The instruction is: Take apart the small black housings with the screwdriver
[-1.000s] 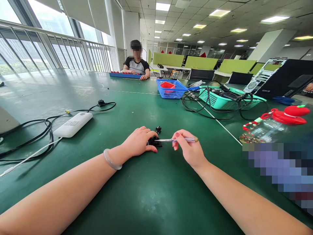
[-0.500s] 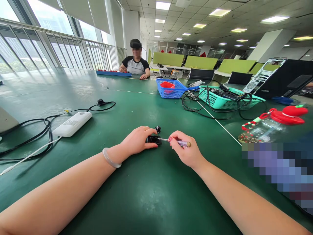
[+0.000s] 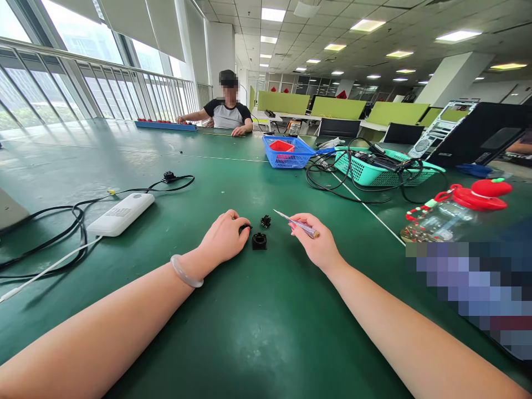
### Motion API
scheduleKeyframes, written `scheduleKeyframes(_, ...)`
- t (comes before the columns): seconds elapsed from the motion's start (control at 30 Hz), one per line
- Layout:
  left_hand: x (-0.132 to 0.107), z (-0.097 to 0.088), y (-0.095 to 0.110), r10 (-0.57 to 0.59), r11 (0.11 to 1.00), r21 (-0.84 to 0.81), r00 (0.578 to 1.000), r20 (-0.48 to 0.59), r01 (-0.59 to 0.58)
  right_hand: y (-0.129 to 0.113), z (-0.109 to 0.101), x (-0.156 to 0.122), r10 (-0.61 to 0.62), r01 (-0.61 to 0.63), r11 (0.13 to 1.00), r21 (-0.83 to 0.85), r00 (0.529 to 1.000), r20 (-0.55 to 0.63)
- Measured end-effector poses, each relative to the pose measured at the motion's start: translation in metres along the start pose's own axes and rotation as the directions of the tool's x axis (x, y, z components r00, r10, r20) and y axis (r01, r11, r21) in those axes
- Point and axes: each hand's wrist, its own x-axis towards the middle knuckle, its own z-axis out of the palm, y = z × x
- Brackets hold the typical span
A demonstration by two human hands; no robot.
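My left hand rests on the green table, fingers curled, pinching a small black piece at its fingertips. A small black square part lies on the table just right of that hand. Another small black part lies a little farther back. My right hand grips a thin screwdriver with a clear handle, its metal tip raised and pointing up to the left, clear of the parts. A pale bangle circles my left wrist.
A white power bank with black and white cables lies at the left. A blue basket and a teal basket with cables stand farther back. A clear bottle with a red lid lies at the right. Another person works at the far end.
My right hand has pulled the screwdriver out of the black part and lifted its tip. My left hand has let go of the square part and drawn back left, now pinching a small piece.
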Motion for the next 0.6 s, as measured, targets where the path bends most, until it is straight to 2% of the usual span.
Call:
scheduleKeyframes(0.13,0.0009,-0.0001,0.0024,0.034,0.999,-0.028,0.999,-0.012,-0.034,-0.0034,0.0017,-0.0035,-0.045,0.053,0.994,-0.099,0.995,0.086)
scheduleKeyframes(0.23,0.0007,0.0006,0.0029,0.110,0.990,-0.088,0.994,0.002,-0.110,-0.0027,0.0025,-0.0036,-0.050,0.062,0.986,-0.154,0.995,0.081)
scheduleKeyframes(0.37,-0.0033,0.0014,0.0049,0.284,0.950,-0.160,0.955,0.084,-0.269,0.0010,0.0020,-0.0011,0.005,0.007,0.983,-0.183,0.998,0.067)
scheduleKeyframes(0.43,-0.0052,0.0020,0.0059,0.336,0.935,-0.165,0.935,0.116,-0.315,0.0014,0.0014,-0.0006,0.048,-0.037,0.982,-0.184,0.997,0.055)
scheduleKeyframes(0.5,-0.0059,0.0029,0.0060,0.352,0.930,-0.159,0.928,0.124,-0.331,0.0003,0.0010,-0.0009,0.053,-0.049,0.986,-0.159,0.998,0.019)
scheduleKeyframes(0.6,-0.0048,0.0052,0.0039,0.325,0.939,-0.160,0.939,0.116,-0.305,-0.0015,0.0013,-0.0021,0.003,-0.003,0.992,-0.125,1.000,0.005)
